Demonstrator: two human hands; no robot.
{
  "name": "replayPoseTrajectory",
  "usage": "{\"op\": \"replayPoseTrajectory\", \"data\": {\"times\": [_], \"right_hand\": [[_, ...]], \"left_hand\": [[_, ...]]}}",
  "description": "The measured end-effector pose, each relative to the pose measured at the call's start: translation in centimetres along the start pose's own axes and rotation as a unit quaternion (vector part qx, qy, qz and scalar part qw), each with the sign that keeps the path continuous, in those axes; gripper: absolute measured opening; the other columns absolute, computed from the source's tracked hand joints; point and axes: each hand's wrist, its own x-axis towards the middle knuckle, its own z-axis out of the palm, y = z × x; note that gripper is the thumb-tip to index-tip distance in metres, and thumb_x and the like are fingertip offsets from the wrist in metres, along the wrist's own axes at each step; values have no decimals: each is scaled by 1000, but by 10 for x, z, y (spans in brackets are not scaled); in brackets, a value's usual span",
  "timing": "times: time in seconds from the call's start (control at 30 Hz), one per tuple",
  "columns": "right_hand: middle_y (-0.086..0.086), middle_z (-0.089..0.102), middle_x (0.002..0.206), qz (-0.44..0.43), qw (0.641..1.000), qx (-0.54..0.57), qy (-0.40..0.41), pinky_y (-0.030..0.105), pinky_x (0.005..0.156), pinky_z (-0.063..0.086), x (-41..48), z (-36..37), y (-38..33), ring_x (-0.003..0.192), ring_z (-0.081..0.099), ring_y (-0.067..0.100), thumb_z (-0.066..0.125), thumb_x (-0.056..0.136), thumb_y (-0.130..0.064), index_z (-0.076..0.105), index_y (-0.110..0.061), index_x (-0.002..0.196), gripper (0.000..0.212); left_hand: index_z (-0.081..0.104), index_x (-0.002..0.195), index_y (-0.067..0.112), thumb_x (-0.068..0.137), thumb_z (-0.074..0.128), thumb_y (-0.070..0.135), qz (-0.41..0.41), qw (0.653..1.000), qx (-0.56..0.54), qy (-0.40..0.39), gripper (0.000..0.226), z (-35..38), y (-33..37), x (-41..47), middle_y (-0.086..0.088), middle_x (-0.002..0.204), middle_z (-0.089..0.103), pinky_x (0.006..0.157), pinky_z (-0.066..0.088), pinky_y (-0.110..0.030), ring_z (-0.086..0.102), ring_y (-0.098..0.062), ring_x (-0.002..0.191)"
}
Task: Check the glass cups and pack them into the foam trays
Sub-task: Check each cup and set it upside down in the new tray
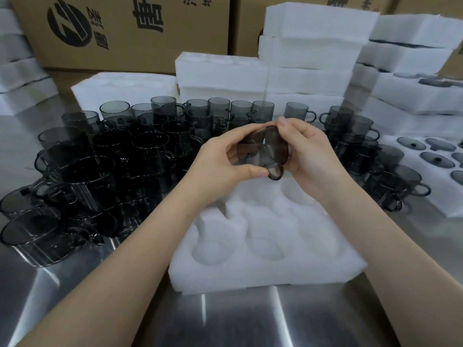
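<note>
- The left hand [225, 156] and the right hand [308, 149] are close together, and both grip one dark glass cup [265, 149], one from each side, with curled fingers.
- The cup is in the air above the far part of the foam tray [263, 246]. It is tilted on its side, with the handle pointing down near the left thumb.
- This looks like the checking step: the cup is turned for inspection and is not yet in any pocket.
- Every pocket of the front tray that can be seen is empty; the arms hide a part of the tray. The packing of this tray seems not yet begun.
- Very many loose cups [100, 159] stand on the steel table [238, 316], to the left and behind the hands, so most of the work is left.
- At the right, another tray [441, 201] holds dark round pieces [411, 144]; it is not possible to tell whether these are cups.
- Stacks of foam [313, 46] stand behind, in front of cardboard boxes [125, 28]. Dark lines show between some layers on the right, so some may be already filled.
</note>
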Motion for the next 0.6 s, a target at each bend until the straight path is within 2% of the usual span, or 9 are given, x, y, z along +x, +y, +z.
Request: {"op": "replayPoseTrajectory", "data": {"times": [0.07, 0.13, 0.23, 0.3, 0.37, 0.43, 0.5, 0.6], "right_hand": [[6, 71, 87, 22, 996, 68, -58, 24, 49, 42, 0, -2, 0, 58, 58, 16, 50, 95, -20, 65, -11, 109, 23], [4, 70, 94, 31, 985, 115, -122, 23, 54, 41, 0, -3, 0, 61, 55, 14, 50, 92, -15, 58, -9, 124, 33], [6, 64, 104, 35, 976, 124, -177, 22, 59, 42, -1, -4, 0, 68, 56, 11, 62, 84, -2, 51, -8, 131, 49], [7, 63, 98, 46, 979, 118, -160, 22, 56, 44, -1, -3, 0, 64, 58, 12, 75, 68, -10, 54, -9, 123, 59], [4, 65, 87, 45, 989, 73, -118, 23, 49, 43, -2, 0, 0, 58, 58, 14, 81, 61, -15, 56, -11, 110, 55], [2, 65, 77, 24, 997, 23, -75, 23, 43, 39, -3, 4, 0, 55, 53, 19, 82, 68, -17, 57, -13, 98, 40], [1, 64, 72, -8, 999, -14, -40, 23, 40, 36, -4, 6, 0, 52, 46, 22, 72, 78, -29, 56, -14, 88, 24], [3, 64, 73, -22, 999, -25, 0, 22, 40, 35, -4, 9, 0, 48, 47, 18, 55, 96, -25, 59, -13, 87, 15]], "left_hand": [[54, 129, 12, 73, 74, -12, -10, 999, -37, 11, 64, -1, 0, 0, -10, 128, 62, 101, 49, -36, 63, -23, 116], [54, 129, 10, 77, 71, -11, -17, 998, -56, 23, 58, -2, 0, 0, -10, 127, 61, 93, 52, -30, 65, -21, 111], [54, 128, 6, 81, 67, -11, -21, 997, -67, 28, 52, -5, 0, 0, -8, 121, 63, 87, 51, -24, 66, -15, 104], [54, 129, 4, 80, 69, -11, -30, 998, -59, 20, 53, -4, -1, 0, -11, 122, 63, 88, 52, -28, 66, -19, 105], [55, 128, 5, 77, 71, -11, -31, 998, -45, 9, 56, -2, -3, 0, -15, 122, 63, 94, 52, -33, 65, -25, 108], [56, 125, 11, 74, 75, -9, -27, 999, -25, 1, 58, 0, -4, 1, -11, 118, 64, 97, 51, -33, 66, -21, 107], [57, 124, 14, 71, 79, -2, -24, 1000, -14, 2, 60, 2, -3, 1, -12, 119, 65, 100, 50, -35, 65, -24, 109], [58, 118, 16, 67, 78, 10, -16, 1000, -7, 19, 56, 4, -1, 0, -12, 119, 65, 100, 50, -38, 64, -26, 110]]}}
